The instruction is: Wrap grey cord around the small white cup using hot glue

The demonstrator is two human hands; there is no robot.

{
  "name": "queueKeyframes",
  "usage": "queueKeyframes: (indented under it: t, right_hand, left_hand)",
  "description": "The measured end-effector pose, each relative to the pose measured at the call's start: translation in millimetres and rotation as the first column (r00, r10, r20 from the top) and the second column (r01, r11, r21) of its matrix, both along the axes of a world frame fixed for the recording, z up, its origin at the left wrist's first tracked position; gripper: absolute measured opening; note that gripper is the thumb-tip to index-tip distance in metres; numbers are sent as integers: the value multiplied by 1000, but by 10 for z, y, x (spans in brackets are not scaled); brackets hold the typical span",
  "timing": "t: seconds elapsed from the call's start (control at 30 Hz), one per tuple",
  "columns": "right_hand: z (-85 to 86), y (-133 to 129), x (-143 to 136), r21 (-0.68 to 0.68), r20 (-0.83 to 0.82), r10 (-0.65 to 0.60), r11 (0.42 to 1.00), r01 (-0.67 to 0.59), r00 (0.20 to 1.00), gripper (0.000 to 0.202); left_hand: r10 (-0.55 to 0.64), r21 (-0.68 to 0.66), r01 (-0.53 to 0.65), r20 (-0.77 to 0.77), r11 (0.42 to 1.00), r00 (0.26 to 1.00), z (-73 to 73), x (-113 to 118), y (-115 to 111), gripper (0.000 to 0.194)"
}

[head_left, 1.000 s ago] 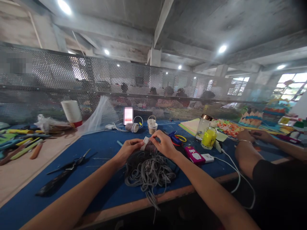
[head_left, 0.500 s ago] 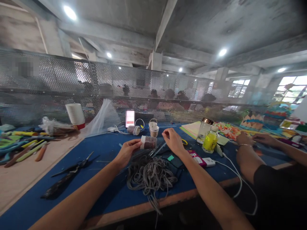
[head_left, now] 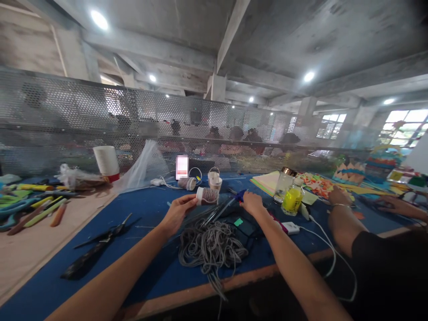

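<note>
My left hand [head_left: 179, 213] pinches a small paper cup [head_left: 207, 196] by its white end. The cup lies sideways, its wall wound with grey-brown cord. To its right, my right hand [head_left: 252, 203] is closed around a blue glue gun [head_left: 240, 195] whose narrow tip points left; the fingers hide part of its body. Below and between my hands lies a loose heap of grey cord [head_left: 212, 247]. Behind the held cup stand another wrapped cup [head_left: 186, 183] on its side and a little cup with a handle [head_left: 214, 180].
Black-handled pliers [head_left: 103, 240] lie at left, near several tools and a stack of paper cups [head_left: 107, 162]. Right of my hand are a glass jar [head_left: 281, 185], a yellow bottle [head_left: 293, 198] and a white charger [head_left: 290, 228] with cables. A co-worker's arm [head_left: 344, 218] reaches in from the right.
My right hand has moved slightly right and closed on the blue glue gun, lifting it into view. My left hand keeps the cup at nearly the same place.
</note>
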State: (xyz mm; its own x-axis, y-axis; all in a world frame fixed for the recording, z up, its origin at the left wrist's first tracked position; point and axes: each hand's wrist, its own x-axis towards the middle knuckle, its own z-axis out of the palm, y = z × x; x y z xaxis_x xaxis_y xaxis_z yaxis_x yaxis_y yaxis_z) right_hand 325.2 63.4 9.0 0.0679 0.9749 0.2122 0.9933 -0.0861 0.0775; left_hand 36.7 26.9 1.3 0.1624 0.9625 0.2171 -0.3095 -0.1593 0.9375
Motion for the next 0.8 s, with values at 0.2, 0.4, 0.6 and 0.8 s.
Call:
queueKeyframes:
  t: [0.2, 0.4, 0.6, 0.8]
  right_hand:
    - [-62, 3, 2, 44, -9, 7, 999, -7, 1000, 34]
    - [-17, -46, 2, 139, -21, -30, 990, 33, 999, 31]
    - [80, -37, -21, 371, -146, -14, 926, 67, 989, 24]
    - [79, -21, -99, 612, -331, 299, 790, -38, 895, 32]
  left_hand:
    - [59, -34, -56, 69, 998, 996, 9, -5, 26, 34]
    - [158, -60, -151, 141, 987, 977, -6, -69, 104, 37]
    - [203, -74, -193, 161, 978, 966, -13, -113, 127, 39]
    - [235, -69, -228, 122, 971, 964, -3, -104, 101, 40]
